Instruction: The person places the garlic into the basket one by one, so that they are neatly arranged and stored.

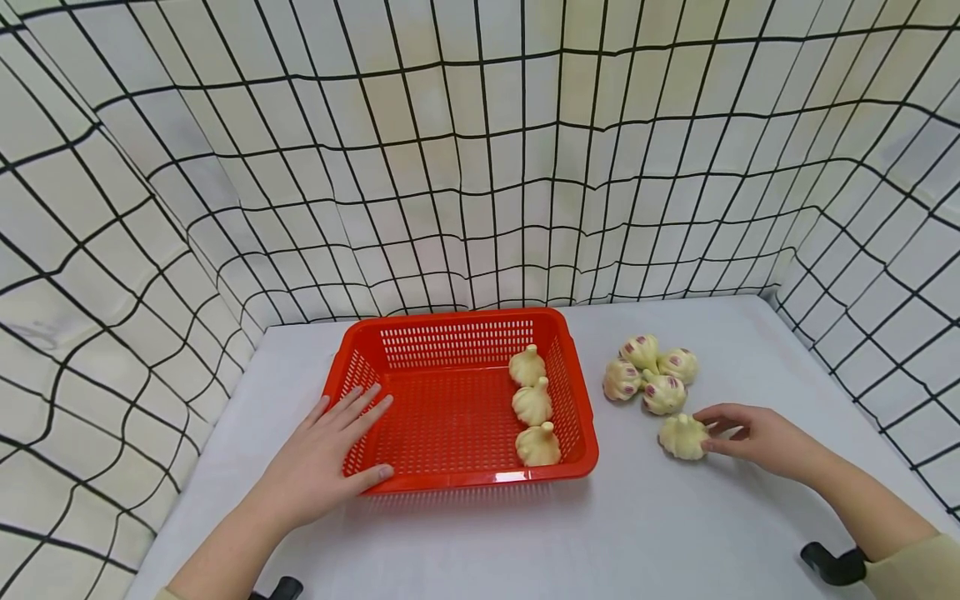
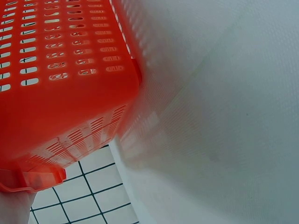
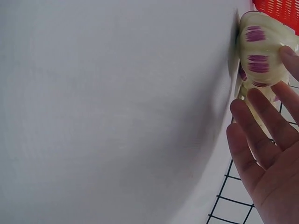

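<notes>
My right hand (image 1: 757, 433) is at the right side of a pale garlic bulb (image 1: 683, 437) on the table, thumb and index fingertips right at its edge. In the right wrist view, purple streaks mark this garlic bulb (image 3: 259, 51); the thumb overlaps it, and the other fingers are spread and fairly straight. My left hand (image 1: 318, 467) lies over the left front corner of a red plastic basket (image 1: 480, 482), fingers extended across the rim and thumb along the front. Three garlic bulbs (image 1: 532, 403) line the basket's right side.
Several purple-streaked garlic bulbs (image 1: 663, 394) cluster behind the bulb at my right hand. Black netting (image 1: 480, 196) over pale walls encloses the white table (image 1: 480, 542) at the back and sides. A black wrist mount (image 1: 834, 565) shows at the right sleeve.
</notes>
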### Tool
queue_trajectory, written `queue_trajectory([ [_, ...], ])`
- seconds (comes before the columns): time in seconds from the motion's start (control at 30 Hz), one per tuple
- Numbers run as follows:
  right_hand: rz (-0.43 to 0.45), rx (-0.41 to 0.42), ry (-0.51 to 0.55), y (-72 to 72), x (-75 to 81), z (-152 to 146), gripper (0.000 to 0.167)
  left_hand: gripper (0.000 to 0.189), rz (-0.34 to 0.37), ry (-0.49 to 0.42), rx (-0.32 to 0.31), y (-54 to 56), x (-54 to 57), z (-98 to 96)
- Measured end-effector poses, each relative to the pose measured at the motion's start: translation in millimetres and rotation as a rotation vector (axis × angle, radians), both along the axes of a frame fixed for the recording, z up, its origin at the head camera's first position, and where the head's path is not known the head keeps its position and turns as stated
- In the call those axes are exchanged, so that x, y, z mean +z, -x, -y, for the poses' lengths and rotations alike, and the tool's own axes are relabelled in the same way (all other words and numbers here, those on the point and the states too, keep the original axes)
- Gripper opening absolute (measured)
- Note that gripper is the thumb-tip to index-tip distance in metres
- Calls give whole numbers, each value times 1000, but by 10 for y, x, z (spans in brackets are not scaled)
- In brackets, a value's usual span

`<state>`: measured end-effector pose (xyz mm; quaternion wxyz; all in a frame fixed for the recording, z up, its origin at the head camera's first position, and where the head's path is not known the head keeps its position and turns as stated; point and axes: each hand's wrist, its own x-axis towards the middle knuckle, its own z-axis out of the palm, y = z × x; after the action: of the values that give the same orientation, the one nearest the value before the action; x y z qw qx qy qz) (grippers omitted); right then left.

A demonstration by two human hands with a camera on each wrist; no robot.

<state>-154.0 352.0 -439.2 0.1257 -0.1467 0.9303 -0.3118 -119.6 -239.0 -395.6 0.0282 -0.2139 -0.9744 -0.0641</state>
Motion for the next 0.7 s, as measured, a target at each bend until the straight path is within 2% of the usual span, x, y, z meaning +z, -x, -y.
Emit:
queue_trajectory([
  [0.33,-75,11,-22,-41,113,13,48,88,-8,-1,0,-1,-9,8],
  [0.5,-145,22,-58,-55,197,55,45,88,-13,-3,-2,-1,-12,12],
  [0.7,-199,74,-53,-69,246,137,37,87,-17,3,-7,1,-12,14],
])
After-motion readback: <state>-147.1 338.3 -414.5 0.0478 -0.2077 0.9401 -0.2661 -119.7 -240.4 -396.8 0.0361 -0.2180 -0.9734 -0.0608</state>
